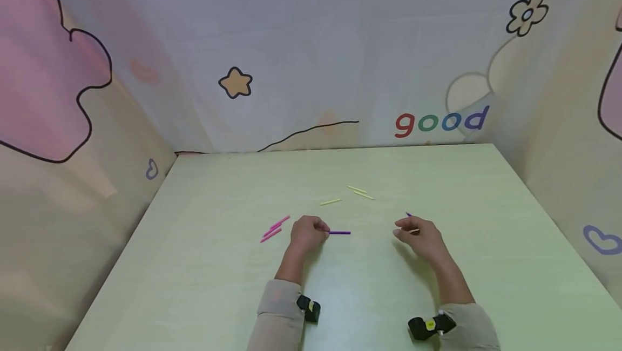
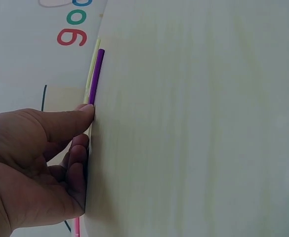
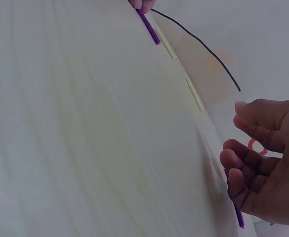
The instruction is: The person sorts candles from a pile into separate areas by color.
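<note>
My left hand [image 1: 308, 233] pinches one end of a thin purple stick [image 1: 340, 233] between thumb and fingertips. The stick points to the right, low over the table; in the left wrist view this purple stick [image 2: 97, 76] slants up beyond the thumb. To the right, my right hand [image 1: 421, 238] hovers close over the table with loosely bent fingers, holding nothing. Behind it the tip of a second purple stick [image 1: 408, 214] shows, the rest hidden by the hand. In the right wrist view part of that purple stick [image 3: 239, 217] appears below the fingers.
Several pink sticks [image 1: 271, 235] lie side by side left of the left hand. Farther back on the pale table [image 1: 218, 189] are three yellow sticks, one yellow stick [image 1: 331, 202] apart from the other two. A printed cloth [image 1: 311, 70] stands behind the table.
</note>
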`<state>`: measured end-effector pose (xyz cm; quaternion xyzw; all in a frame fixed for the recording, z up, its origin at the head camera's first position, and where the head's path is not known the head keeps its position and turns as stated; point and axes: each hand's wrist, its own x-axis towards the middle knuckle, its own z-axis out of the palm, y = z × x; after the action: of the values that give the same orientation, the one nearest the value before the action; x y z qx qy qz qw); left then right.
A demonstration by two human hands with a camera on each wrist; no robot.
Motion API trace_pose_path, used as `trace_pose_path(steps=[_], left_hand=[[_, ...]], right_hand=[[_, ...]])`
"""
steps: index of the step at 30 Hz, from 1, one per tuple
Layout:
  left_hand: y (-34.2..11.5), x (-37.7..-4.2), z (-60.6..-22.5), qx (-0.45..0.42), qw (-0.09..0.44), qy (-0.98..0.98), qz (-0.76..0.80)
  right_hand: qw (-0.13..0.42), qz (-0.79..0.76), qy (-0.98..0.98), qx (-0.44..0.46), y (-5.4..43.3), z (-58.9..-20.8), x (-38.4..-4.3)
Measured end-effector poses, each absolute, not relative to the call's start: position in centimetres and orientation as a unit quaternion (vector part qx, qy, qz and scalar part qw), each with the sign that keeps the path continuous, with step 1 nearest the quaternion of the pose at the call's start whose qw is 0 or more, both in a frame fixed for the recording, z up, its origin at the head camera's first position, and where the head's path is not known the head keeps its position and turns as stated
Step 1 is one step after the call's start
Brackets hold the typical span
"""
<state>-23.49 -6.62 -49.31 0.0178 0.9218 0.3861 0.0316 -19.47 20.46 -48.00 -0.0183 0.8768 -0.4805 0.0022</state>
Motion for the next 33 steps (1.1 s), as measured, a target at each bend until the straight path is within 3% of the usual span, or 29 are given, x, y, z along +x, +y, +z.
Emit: trace_pose_path(steps=[12, 33], left_hand=[[-6.3, -23.4, -49.2, 0.018, 0.046, 0.919, 0.390], [-7.8, -23.3, -48.5, 0.007, 0.072, 0.918, 0.391]], right_hand=[[-0.011, -0.472, 0.880, -0.051, 17.8, -48.4, -20.4], [0.064, -0.457, 0.876, -0.139, 13.8, -48.7, -22.0]])
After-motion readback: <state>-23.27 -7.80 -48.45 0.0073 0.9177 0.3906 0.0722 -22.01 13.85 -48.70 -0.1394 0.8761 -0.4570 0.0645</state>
